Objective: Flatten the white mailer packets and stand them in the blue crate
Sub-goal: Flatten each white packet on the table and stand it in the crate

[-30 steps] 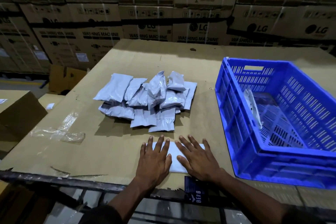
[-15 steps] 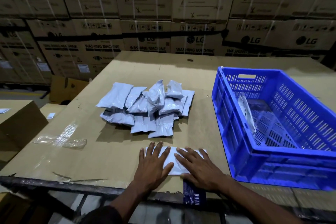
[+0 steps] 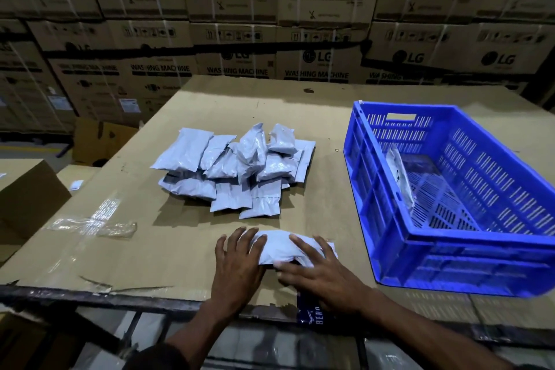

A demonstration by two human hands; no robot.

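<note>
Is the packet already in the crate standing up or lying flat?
Standing: the white packet rests on edge, leaning against the left wall of the blue crate.

One blue crate (image 3: 450, 252) stands on the table (image 3: 168, 252), with one white packet (image 3: 401, 177) upright inside it. One more packet (image 3: 282, 246) lies under two hands, the left hand (image 3: 238, 261) and the right hand (image 3: 318, 273). The heap of packets (image 3: 237, 168) behind holds about a dozen; they overlap too much for an exact count. One crumpled strip of clear tape (image 3: 99, 225) lies to the left.
</note>
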